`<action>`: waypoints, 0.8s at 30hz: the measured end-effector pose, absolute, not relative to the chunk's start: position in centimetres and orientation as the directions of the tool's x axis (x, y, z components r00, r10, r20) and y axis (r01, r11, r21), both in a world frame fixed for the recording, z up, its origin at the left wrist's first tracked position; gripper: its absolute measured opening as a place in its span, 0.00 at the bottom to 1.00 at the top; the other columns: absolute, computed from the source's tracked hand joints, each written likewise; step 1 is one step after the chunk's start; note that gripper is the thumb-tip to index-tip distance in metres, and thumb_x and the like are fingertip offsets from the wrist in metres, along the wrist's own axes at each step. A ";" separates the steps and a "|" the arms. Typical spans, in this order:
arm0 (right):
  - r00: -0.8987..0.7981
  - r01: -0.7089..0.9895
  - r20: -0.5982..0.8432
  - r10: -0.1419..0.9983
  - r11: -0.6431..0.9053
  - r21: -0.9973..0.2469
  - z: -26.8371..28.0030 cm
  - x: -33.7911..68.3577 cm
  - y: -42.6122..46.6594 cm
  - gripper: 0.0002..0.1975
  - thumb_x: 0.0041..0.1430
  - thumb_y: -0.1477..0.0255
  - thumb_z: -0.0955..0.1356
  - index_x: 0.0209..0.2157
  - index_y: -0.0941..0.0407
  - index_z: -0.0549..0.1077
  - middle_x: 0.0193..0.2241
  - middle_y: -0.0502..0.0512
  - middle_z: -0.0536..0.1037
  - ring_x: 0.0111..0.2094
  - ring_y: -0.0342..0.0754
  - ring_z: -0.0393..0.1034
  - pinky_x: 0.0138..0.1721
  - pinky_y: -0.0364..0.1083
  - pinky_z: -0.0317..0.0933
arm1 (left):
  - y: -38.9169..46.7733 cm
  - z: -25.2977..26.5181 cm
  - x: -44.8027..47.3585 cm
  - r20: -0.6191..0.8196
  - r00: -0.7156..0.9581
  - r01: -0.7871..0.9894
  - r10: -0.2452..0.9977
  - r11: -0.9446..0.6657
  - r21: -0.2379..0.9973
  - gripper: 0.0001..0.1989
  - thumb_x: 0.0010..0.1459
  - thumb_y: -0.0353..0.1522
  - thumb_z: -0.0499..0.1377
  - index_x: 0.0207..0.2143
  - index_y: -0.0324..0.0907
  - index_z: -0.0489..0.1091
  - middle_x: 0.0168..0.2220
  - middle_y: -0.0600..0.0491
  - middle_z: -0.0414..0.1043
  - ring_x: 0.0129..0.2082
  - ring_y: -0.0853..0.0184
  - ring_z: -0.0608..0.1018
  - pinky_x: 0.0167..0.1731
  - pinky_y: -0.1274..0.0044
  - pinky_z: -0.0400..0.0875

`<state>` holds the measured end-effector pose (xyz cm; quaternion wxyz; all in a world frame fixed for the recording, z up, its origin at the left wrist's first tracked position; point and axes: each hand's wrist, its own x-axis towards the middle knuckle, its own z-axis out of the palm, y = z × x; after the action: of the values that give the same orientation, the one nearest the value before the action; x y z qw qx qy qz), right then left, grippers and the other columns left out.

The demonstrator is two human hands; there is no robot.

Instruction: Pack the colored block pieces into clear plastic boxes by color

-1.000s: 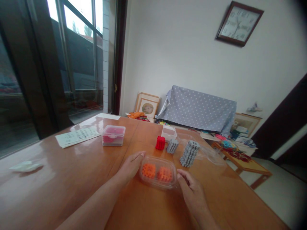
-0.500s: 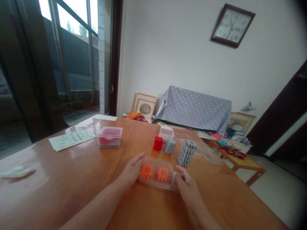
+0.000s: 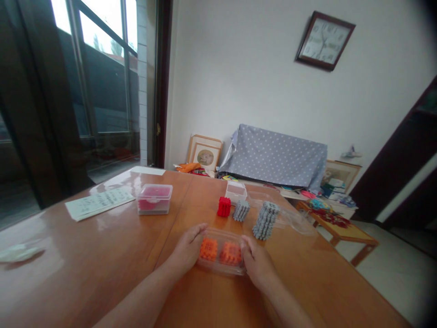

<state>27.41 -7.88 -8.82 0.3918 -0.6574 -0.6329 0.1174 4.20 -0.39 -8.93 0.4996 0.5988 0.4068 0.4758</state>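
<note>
A clear plastic container (image 3: pixel 218 269) sits in front of me on the wooden table. Inside lie two orange notched block pieces (image 3: pixel 208 248), side by side. My left hand (image 3: pixel 189 248) grips the container's left side, thumb along the rim. At the opposite side, my right hand (image 3: pixel 257 260) is closed on the edge, its thumb by the right orange piece. Beyond the container stand a red block stack (image 3: pixel 224 207), a short grey stack (image 3: pixel 241 211) and a taller, leaning grey stack (image 3: pixel 265 221).
Left of centre is a lidded clear box (image 3: pixel 154 205) with pink contents, beside written paper sheets (image 3: pixel 99 204). A small clear box (image 3: pixel 235 192) and a clear plastic tray (image 3: pixel 293 221) lie behind the stacks. A whitish crumpled item (image 3: pixel 18 253) is at far left.
My right hand has shifted left and its fingers have closed onto the container's right edge. My left hand stays on the left side. The view has shifted slightly.
</note>
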 end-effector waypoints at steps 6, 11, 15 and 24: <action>0.157 0.708 0.282 0.946 0.091 -0.701 -9.5 27.7 -7.3 0.20 0.69 0.62 0.60 0.54 0.54 0.74 0.48 0.61 0.82 0.49 0.55 0.77 0.51 0.51 0.67 | 0.3 -9.9 4.3 0.229 0.208 0.117 0.951 -0.257 0.959 0.19 0.63 0.40 0.56 0.49 0.38 0.76 0.51 0.43 0.78 0.54 0.56 0.77 0.60 0.64 0.66; 0.171 0.677 0.209 0.963 0.039 -0.735 -9.8 27.8 -7.0 0.21 0.69 0.61 0.59 0.53 0.55 0.73 0.49 0.60 0.81 0.49 0.54 0.76 0.50 0.48 0.66 | 0.6 -10.5 4.4 0.268 0.190 0.198 0.944 -0.304 0.932 0.17 0.63 0.36 0.55 0.49 0.39 0.76 0.51 0.44 0.78 0.53 0.58 0.77 0.59 0.67 0.66; 0.182 0.645 0.206 0.962 0.041 -0.763 -9.9 27.6 -7.0 0.20 0.68 0.59 0.59 0.52 0.54 0.74 0.47 0.59 0.82 0.48 0.55 0.76 0.49 0.49 0.66 | 0.6 -10.5 4.3 0.255 0.195 0.179 0.947 -0.290 0.940 0.16 0.62 0.35 0.55 0.49 0.39 0.75 0.50 0.45 0.78 0.52 0.57 0.77 0.57 0.68 0.68; 0.254 0.461 0.184 0.949 0.049 -0.886 -10.0 27.2 -6.8 0.21 0.62 0.56 0.64 0.49 0.54 0.76 0.43 0.58 0.83 0.46 0.56 0.76 0.48 0.51 0.67 | -0.3 -8.8 4.2 0.106 0.247 -0.029 0.963 -0.102 0.994 0.17 0.60 0.39 0.57 0.47 0.40 0.72 0.43 0.48 0.79 0.43 0.60 0.79 0.44 0.72 0.72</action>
<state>27.21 -6.84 -9.99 0.4685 -0.6385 -0.5522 0.2607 4.16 -0.35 -8.83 0.5355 0.5801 0.4028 0.4631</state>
